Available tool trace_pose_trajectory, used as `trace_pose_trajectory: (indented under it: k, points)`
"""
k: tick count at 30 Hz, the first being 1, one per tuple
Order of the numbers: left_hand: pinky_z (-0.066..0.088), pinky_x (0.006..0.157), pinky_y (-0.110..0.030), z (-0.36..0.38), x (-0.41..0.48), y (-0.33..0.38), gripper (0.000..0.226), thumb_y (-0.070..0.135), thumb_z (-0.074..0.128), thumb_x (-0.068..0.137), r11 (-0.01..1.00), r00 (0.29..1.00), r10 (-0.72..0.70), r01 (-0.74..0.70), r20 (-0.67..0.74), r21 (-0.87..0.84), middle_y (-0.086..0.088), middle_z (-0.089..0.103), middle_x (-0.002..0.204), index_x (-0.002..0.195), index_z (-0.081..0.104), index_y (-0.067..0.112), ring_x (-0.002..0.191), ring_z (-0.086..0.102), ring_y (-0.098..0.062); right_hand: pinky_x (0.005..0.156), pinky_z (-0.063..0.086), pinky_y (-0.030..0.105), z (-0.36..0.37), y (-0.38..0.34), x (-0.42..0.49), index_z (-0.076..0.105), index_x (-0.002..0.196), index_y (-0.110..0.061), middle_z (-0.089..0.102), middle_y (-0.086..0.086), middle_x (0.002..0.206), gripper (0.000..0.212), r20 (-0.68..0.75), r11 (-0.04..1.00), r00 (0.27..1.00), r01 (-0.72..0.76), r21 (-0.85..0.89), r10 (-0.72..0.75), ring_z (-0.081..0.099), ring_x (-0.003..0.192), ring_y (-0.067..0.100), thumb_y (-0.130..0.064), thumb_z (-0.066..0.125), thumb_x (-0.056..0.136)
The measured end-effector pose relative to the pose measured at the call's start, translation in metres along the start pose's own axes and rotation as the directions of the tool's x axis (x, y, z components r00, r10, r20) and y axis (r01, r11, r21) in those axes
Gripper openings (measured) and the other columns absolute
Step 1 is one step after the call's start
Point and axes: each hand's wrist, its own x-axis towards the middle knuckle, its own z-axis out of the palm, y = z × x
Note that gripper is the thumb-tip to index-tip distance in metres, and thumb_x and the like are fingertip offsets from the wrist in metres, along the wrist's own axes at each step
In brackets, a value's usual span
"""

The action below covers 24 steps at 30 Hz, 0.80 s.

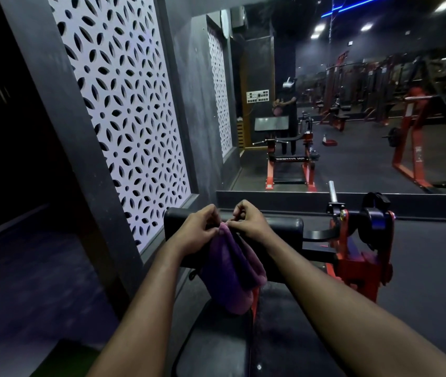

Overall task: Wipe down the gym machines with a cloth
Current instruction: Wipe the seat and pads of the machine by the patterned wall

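A purple cloth (pixel 232 270) hangs folded in front of me, above a gym machine. My left hand (pixel 194 229) pinches its top edge on the left, and my right hand (pixel 249 221) pinches the same edge on the right, fingers curled. Behind the hands runs the machine's black padded rest (pixel 284 223). Below the cloth lies the black seat pad (pixel 216 341). The machine's red frame (pixel 357 265) with a chrome peg (pixel 332 190) stands to the right.
A large wall mirror (pixel 352 104) ahead reflects a person holding the cloth and rows of red gym machines. A white patterned panel (pixel 118 104) in a dark frame stands close on the left. Dark rubber floor (pixel 433 268) lies right of the machine.
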Motion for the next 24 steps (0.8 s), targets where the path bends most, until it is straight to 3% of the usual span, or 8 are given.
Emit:
trace_pose_trajectory:
  k: [3,5,8,10,12,14,18,24]
  points:
    - [0.052,0.084,-0.037,-0.001,-0.005,-0.004,0.016,0.008,0.067,0.091,0.999,0.998,-0.017,0.021,-0.068,0.05,-0.001,0.066,0.089,0.094,0.054,0.017,0.091,0.064,-0.019,0.055,0.045,0.017,-0.011,0.015,-0.006,0.048,0.082,-0.015,0.055,-0.001,0.071,0.031,0.037,0.998,0.997,-0.068,0.016,0.068,0.054,0.056,0.0,-0.004,0.076,0.089]
    - [0.049,0.075,-0.031,-0.003,-0.007,-0.008,0.015,0.012,0.066,0.094,0.997,0.991,-0.036,0.045,-0.129,0.065,-0.002,0.065,0.089,0.095,0.051,0.016,0.084,0.061,-0.016,0.057,0.042,0.015,-0.018,0.027,-0.015,0.053,0.085,-0.013,0.056,0.001,0.074,0.021,0.195,0.995,0.976,-0.098,-0.024,0.1,0.054,0.059,-0.003,-0.012,0.072,0.094]
    - [0.044,0.067,-0.021,-0.008,-0.007,-0.01,0.015,0.012,0.064,0.097,0.997,0.973,-0.045,0.058,-0.228,0.053,-0.002,0.063,0.088,0.097,0.049,0.016,0.077,0.056,-0.007,0.074,0.047,0.02,-0.017,0.042,-0.036,0.063,0.1,-0.012,0.061,0.005,0.093,0.019,0.38,0.97,0.894,-0.239,-0.045,0.238,0.058,0.084,0.01,-0.028,0.071,0.095]
    - [0.044,0.067,-0.018,-0.013,-0.008,-0.011,0.016,0.013,0.064,0.097,0.998,0.971,-0.037,0.048,-0.236,0.037,-0.003,0.063,0.089,0.099,0.048,0.017,0.078,0.057,-0.008,0.095,0.049,0.032,-0.012,0.05,-0.04,0.065,0.113,-0.017,0.06,0.006,0.116,0.031,0.402,0.94,0.858,-0.232,-0.251,0.319,0.055,0.109,0.018,-0.037,0.075,0.091]
    - [0.046,0.069,-0.02,-0.017,-0.012,-0.016,0.018,0.014,0.065,0.097,0.999,0.976,-0.033,0.038,-0.214,0.016,-0.003,0.063,0.089,0.097,0.048,0.02,0.081,0.059,-0.011,0.112,0.036,0.046,-0.009,0.055,-0.037,0.063,0.126,-0.032,0.046,0.004,0.139,0.047,0.321,0.778,0.866,-0.116,-0.617,0.384,0.038,0.132,0.026,-0.053,0.076,0.085]
    - [0.049,0.073,-0.028,-0.022,-0.018,-0.022,0.021,0.013,0.066,0.096,0.998,0.979,-0.049,0.053,-0.196,0.016,-0.003,0.062,0.09,0.095,0.048,0.024,0.087,0.062,-0.017,0.111,0.032,0.049,-0.008,0.048,-0.035,0.06,0.131,-0.04,0.041,0.0,0.143,0.052,0.211,0.63,0.896,-0.094,-0.771,0.392,0.032,0.137,0.028,-0.058,0.074,0.084]
    - [0.051,0.076,-0.036,-0.032,-0.033,-0.044,0.023,0.007,0.065,0.094,0.988,0.967,-0.121,0.14,-0.226,0.07,-0.001,0.063,0.09,0.095,0.049,0.023,0.087,0.063,-0.021,0.084,0.05,0.033,-0.018,0.025,-0.021,0.066,0.099,-0.031,0.069,-0.001,0.111,0.022,-0.033,0.662,0.978,-0.164,-0.731,0.205,0.065,0.11,0.025,-0.047,0.069,0.083]
    - [0.042,0.063,-0.009,-0.023,-0.041,-0.059,0.025,0.005,0.069,0.092,0.963,0.954,-0.243,0.26,-0.176,0.075,0.002,0.062,0.098,0.112,0.063,0.018,0.089,0.06,-0.014,0.07,0.046,0.027,-0.025,-0.006,-0.004,0.07,0.085,-0.026,0.067,-0.001,0.09,0.026,-0.128,0.624,0.962,-0.254,-0.738,0.24,0.063,0.087,0.022,-0.051,0.069,0.082]
